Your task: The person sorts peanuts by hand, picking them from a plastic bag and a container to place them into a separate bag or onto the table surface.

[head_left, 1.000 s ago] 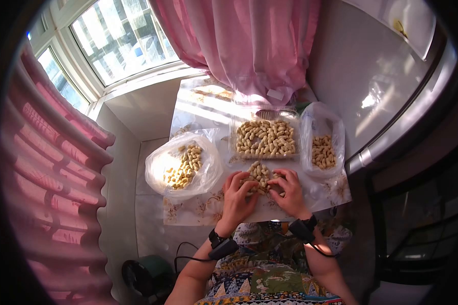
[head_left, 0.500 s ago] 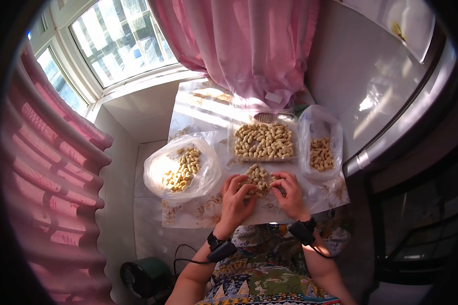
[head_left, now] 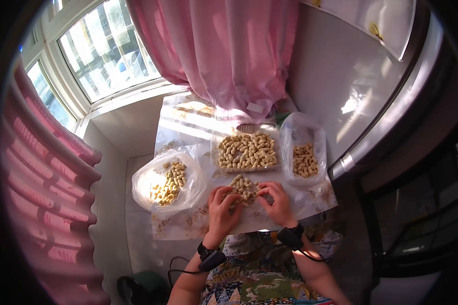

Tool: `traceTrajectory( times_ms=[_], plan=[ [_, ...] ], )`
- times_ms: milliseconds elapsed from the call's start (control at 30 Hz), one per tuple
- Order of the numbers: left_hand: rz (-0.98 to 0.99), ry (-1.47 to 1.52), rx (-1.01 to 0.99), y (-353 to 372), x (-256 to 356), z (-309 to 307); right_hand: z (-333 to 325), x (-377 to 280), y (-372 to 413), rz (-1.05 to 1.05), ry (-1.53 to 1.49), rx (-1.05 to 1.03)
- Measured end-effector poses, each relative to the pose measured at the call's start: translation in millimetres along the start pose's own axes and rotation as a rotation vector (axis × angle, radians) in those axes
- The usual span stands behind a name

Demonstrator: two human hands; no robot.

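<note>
A small loose pile of unshelled peanuts lies on the table between my two hands. On its left side, my left hand has its fingers curled in around peanuts, partly hiding them. My right hand is at the right edge of the pile, thumb and fingertips pinching a peanut. Just beyond the pile stands a clear plastic box holding many peanuts. A white plastic bag with peanuts sits open to the left, and another plastic bag with peanuts is at the right.
The table has a pale flowered cover with its front edge close to my body. A pink curtain hangs down onto its back edge. Windows are at the back left, and a smooth grey panel rises on the right.
The view has shifted, so the table and everything on it appear lower and further left. Both hands stay at the pile, with my right hand's fingertips now close on a peanut.
</note>
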State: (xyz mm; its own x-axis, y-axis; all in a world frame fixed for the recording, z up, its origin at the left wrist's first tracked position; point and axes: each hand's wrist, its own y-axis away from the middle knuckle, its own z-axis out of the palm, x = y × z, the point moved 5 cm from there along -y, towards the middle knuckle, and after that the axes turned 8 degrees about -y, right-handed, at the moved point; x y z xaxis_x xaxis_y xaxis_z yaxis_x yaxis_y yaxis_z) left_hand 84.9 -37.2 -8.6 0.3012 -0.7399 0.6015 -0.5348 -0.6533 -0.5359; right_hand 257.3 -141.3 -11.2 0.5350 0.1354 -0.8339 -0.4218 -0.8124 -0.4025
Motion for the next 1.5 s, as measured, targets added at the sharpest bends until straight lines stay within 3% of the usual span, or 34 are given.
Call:
traceTrajectory(
  times_ms=[467,1500],
  plan=[
    [-0.012,-0.001,-0.009,1.6,-1.2,-1.5,0.2,9.1,2.6,0.004,-0.123,0.071],
    [0.002,-0.022,0.006,-0.2,2.3,-1.8,-3.7,0.5,0.2,-0.008,-0.069,0.052]
  ],
)
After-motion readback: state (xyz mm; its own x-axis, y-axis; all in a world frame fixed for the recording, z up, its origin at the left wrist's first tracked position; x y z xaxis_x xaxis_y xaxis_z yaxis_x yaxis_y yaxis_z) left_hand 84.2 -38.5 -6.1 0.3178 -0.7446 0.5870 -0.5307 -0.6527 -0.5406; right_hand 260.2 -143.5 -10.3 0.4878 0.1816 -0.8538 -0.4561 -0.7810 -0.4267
